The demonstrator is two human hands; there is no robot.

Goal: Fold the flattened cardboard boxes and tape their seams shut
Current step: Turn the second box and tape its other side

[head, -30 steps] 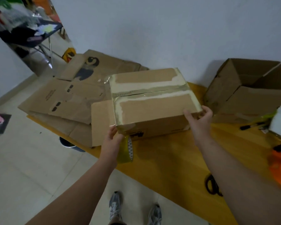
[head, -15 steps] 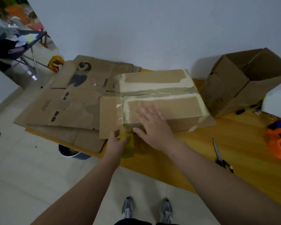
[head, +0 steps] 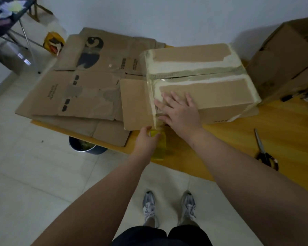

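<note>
- The folded box [head: 203, 71] is a squat brown cardboard block standing on the orange wooden bench [head: 238, 139]. Its top is scarred with pale strips of torn paper, and glossy clear tape runs along the centre seam.
- The right hand [head: 180, 112] lies flat on the box's near left corner. Its fingers [head: 169, 98] are straight and spread, pressing on the tape where it wraps over the edge.
- The left hand [head: 146, 139] sits just below that corner, fingers curled round a translucent yellow tape roll [head: 160, 148].
- One loose flap [head: 135, 103] juts flat from the box's left end, over a stack of flattened cardboard [head: 85, 96] with dark printed marks.
- Metal scissors [head: 263, 151] lie on the bench to the right, and an open box [head: 283, 59] stands behind.
- A second ago the right hand gripped the near right corner; it has since crossed to the left end, while the left hand has stayed at the corner with the roll.
</note>
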